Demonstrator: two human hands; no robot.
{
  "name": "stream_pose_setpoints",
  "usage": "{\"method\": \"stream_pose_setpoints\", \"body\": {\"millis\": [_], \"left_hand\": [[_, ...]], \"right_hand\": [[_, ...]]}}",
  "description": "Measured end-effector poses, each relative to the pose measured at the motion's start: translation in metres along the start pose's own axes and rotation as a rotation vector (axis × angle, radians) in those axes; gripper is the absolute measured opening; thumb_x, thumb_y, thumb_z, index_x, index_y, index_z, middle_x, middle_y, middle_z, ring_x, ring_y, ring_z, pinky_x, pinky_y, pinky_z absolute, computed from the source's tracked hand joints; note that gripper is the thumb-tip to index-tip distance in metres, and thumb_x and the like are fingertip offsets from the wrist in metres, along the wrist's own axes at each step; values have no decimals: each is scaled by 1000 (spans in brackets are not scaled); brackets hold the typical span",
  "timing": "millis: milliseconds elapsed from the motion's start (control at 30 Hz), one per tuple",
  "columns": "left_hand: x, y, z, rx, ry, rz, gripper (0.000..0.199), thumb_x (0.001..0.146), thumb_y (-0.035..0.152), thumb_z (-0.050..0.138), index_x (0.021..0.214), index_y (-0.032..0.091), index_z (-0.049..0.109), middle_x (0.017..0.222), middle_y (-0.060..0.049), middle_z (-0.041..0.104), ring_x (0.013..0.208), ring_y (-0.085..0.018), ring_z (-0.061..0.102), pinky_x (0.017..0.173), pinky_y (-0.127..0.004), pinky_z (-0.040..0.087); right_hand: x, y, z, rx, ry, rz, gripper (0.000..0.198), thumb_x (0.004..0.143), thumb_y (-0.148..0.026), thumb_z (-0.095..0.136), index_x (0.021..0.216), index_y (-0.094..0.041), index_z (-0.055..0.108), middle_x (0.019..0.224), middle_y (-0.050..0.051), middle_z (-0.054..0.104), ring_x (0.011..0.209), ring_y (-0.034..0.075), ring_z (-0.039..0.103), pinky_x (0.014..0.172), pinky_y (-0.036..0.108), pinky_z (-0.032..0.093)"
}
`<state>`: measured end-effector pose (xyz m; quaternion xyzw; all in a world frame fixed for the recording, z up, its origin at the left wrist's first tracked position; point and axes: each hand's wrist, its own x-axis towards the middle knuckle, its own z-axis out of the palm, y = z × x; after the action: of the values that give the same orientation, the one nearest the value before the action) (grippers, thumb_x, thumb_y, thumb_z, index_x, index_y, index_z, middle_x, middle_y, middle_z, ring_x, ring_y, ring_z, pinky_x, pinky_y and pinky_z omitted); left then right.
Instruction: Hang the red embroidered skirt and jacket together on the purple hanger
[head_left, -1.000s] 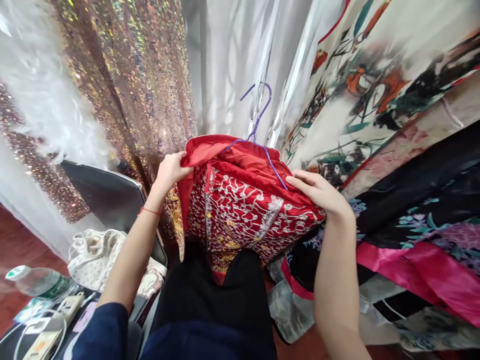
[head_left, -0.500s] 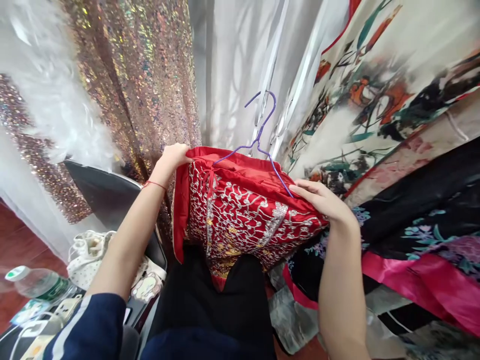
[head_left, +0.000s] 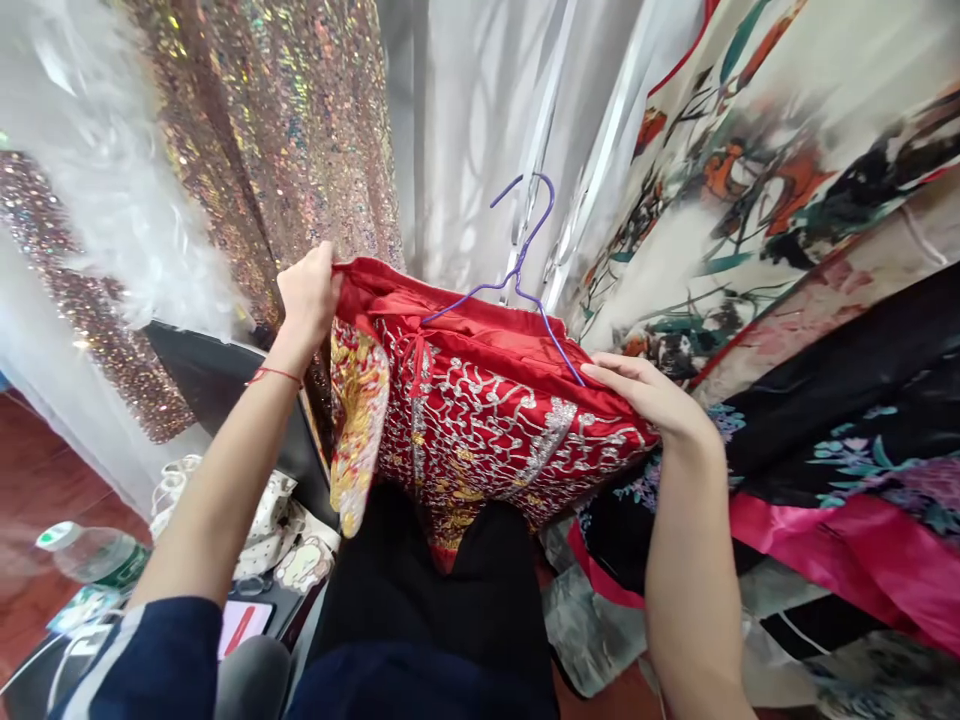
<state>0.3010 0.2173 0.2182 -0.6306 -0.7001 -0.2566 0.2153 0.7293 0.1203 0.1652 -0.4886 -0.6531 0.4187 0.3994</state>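
Note:
A red embroidered skirt (head_left: 480,410) with silver and gold patterns lies across my lap, its red satin waistband toward the far side. My left hand (head_left: 309,295) is closed on the waistband's left end and holds it raised and pulled outward. Below that hand hangs a panel with gold embroidery. My right hand (head_left: 637,395) grips the waistband's right side, thumb on top, beside the lower end of a purple wire hanger (head_left: 519,270). The hanger's arms reach into the waistband, and its hook stands up in front of the white curtain.
Sequined fabric (head_left: 300,130) and white feathery trim hang at the left. Patterned cloth (head_left: 750,200) and a black floral garment (head_left: 810,400) are on the right. A plastic bottle (head_left: 94,555), a phone (head_left: 244,625) and a dotted pouch (head_left: 266,525) sit at lower left.
My left hand has moved left and up, drawing the waistband's end outward. The hanging panel has turned from its plain red side to its gold-embroidered side. My right hand stays nearly in place.

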Motion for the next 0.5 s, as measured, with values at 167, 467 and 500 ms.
{"method": "stream_pose_setpoints", "body": {"millis": [167,467,500], "left_hand": [[-6,26,41,52,-261,132,36,95,17,37,122,12,59,116,-24,70,107,-33,68,84,-42,48],[-13,27,40,15,-300,174,36,91,20,47,125,12,54,110,-21,70,106,-33,68,86,-41,51],[-15,28,34,-22,-317,204,35,89,19,50,123,11,55,108,-20,70,103,-32,68,86,-40,51]], "right_hand": [[-1,-1,6,13,44,37,40,69,-60,79,77,-23,69,81,-2,72,78,19,66,71,28,50],[-3,5,8,43,187,34,36,68,-57,79,74,-23,69,77,-2,71,72,17,63,69,27,47],[-4,6,8,52,200,32,35,68,-56,79,74,-23,70,77,-2,71,71,18,63,68,27,47]]}}
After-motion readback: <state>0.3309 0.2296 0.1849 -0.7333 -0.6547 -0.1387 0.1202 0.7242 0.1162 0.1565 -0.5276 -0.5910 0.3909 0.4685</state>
